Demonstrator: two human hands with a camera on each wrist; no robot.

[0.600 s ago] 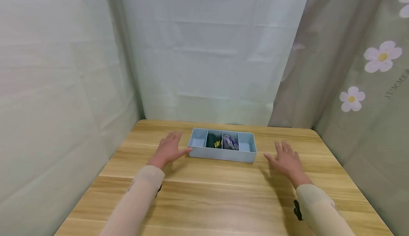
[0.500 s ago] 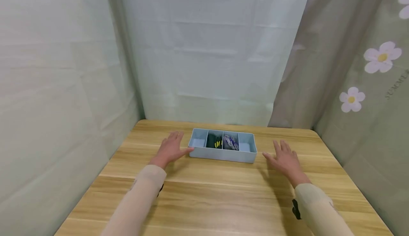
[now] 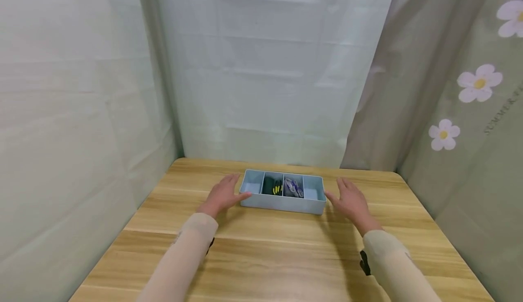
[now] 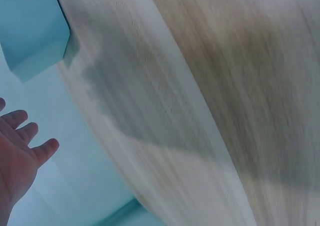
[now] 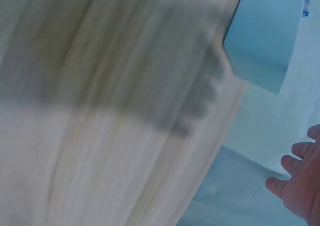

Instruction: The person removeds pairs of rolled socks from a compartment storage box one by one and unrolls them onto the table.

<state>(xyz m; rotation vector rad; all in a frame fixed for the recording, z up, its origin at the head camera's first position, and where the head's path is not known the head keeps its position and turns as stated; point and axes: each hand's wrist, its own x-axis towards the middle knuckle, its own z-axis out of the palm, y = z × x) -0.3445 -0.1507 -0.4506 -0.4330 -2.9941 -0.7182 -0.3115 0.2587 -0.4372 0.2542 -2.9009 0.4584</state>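
A light blue divided box [image 3: 282, 203] lies lengthwise toward the far side of the wooden table. One middle compartment holds a dark green rolled bundle with yellow marks [image 3: 272, 186]; beside it sits a grey and purple bundle [image 3: 293, 187]. Both outer compartments look bare. My left hand [image 3: 223, 196] is at the box's left end, its thumb overlapping the front left corner in the head view. At the other end, my right hand [image 3: 350, 200] has its thumb tip right at the front right corner. The fingers of both hands are extended. Each wrist view shows one box end [image 4: 37, 30] near that hand.
The wooden table [image 3: 269, 256] spreads in front of the box. A pale cloth [image 3: 265, 88] hangs behind its far edge, with more cloth along the left side. On the right hangs a curtain with white flowers [image 3: 444, 135].
Both hands have moved inward toward the box ends, the right one farther. The head view has tilted slightly up. The box and its bundles look the same.
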